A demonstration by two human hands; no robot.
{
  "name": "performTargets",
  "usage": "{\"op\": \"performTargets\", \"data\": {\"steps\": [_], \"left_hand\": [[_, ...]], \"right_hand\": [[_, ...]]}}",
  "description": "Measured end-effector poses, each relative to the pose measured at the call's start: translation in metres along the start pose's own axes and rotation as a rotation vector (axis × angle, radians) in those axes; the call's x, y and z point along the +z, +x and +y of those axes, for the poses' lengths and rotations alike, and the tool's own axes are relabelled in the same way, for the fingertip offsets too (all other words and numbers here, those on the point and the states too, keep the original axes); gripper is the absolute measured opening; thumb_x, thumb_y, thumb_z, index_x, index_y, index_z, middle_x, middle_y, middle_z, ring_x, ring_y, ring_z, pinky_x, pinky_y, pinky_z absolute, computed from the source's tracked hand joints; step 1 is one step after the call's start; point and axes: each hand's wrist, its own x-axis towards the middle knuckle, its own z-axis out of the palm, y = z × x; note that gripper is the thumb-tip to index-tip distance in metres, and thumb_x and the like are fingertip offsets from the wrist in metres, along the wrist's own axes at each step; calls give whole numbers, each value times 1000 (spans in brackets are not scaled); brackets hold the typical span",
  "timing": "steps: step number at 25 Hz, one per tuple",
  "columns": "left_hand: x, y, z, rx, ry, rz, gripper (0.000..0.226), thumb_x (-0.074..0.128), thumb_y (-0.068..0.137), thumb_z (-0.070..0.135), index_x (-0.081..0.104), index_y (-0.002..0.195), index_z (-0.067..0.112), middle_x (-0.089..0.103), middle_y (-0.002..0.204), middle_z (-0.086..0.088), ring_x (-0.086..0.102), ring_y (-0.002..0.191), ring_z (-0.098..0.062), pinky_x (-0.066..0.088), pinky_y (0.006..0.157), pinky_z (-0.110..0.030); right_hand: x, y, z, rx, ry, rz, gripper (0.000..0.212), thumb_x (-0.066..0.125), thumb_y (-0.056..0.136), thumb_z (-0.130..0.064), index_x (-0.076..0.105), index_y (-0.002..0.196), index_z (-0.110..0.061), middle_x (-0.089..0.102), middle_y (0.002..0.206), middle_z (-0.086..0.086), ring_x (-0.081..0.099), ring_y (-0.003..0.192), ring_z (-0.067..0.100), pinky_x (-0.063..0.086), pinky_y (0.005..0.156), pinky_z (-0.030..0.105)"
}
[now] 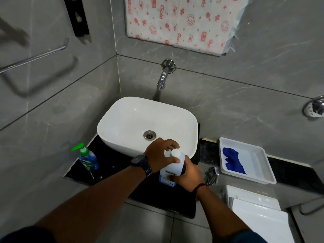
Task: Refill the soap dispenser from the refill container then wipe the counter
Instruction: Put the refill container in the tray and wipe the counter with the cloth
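Note:
A translucent white refill container (172, 166) with a white cap (175, 153) stands on the black counter (112, 165) in front of the sink. My right hand (188, 175) wraps around its body from the right. My left hand (160, 156) grips its top next to the cap, thumb across the front. The soap dispenser (88, 159), a blue bottle with a green pump, stands at the counter's left end, apart from both hands. A blue cloth (233, 160) lies in a white tray (259, 170) to the right.
A white basin (133, 120) fills the back of the counter under a wall tap (163, 79). A chrome fitting (212, 175) sticks out right of the counter. A white toilet tank (257, 213) is at lower right. A towel bar (33, 58) hangs on the left wall.

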Motion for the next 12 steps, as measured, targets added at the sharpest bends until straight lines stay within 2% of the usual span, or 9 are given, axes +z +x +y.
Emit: {"op": "performTargets", "data": {"steps": [4, 7, 9, 12], "left_hand": [[-6, 8, 8, 34, -69, -79, 42, 74, 58, 26, 45, 87, 30, 59, 85, 14, 59, 86, -16, 46, 83, -46], [-9, 15, 13, 74, -69, -128, 40, 72, 59, 28, 45, 88, 28, 59, 85, 17, 58, 88, -13, 44, 86, -47], [-10, 19, 12, 53, -131, -127, 59, 81, 52, 34, 46, 99, 29, 64, 94, 15, 58, 96, -8, 45, 89, -41], [-11, 26, 1, 19, -128, -167, 110, 93, 33, 38, 38, 128, 30, 54, 124, 9, 47, 117, -5, 40, 96, -28]], "right_hand": [[-11, 3, -2, -8, -5, -65, 91, 89, 50, -45, 42, 128, -42, 63, 107, -13, 62, 95, 5, 53, 78, 17], [-22, 1, -8, 3, 3, -90, 88, 90, 49, -40, 44, 124, -43, 64, 105, -14, 62, 92, 1, 53, 76, 15], [-32, 2, -13, 7, 11, -81, 86, 91, 48, -36, 46, 122, -43, 65, 104, -16, 60, 92, -7, 48, 72, 8], [-58, 7, -23, 36, 71, -67, 81, 93, 51, -24, 50, 119, -38, 65, 110, -14, 60, 96, -7, 47, 75, 7]]}}
